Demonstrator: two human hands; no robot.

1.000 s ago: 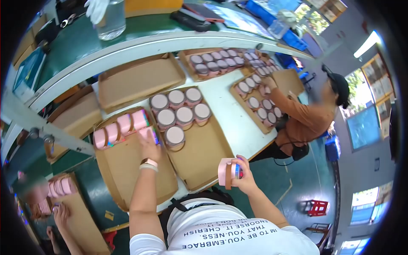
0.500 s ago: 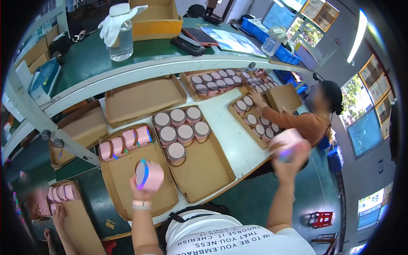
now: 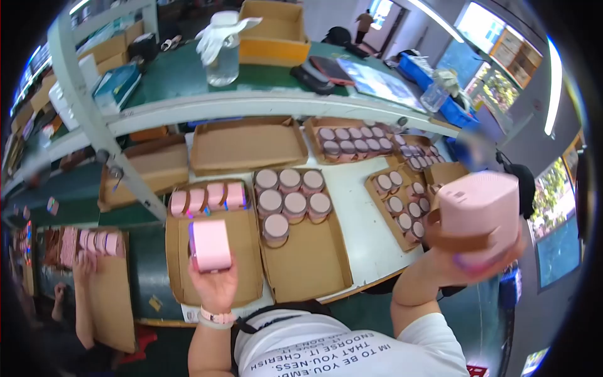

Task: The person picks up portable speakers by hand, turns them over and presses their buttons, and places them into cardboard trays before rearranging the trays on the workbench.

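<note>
My left hand [image 3: 215,284] is wrapped round the lower end of a pink case [image 3: 211,244], above the left cardboard tray [image 3: 182,276]. A row of pink cases with brown straps [image 3: 207,198] lies at that tray's far end. Raised at the right and close to the camera, my right hand [image 3: 461,267] grips another pink case [image 3: 480,210] with a brown strap. Beside the left tray, a second tray [image 3: 308,273] holds several upright round pink cases [image 3: 294,204].
A co-worker [image 3: 518,185] is partly hidden behind my raised case, near a tray of cases [image 3: 402,220]. Another person's hand [image 3: 85,261] is at the lower left. A metal shelf beam [image 3: 251,110] crosses above the trays; a bottle [image 3: 223,60] stands on the shelf.
My left hand has lifted a pink case from the left tray's row. My right hand has raised its case up and right, towards the camera. The view has shifted.
</note>
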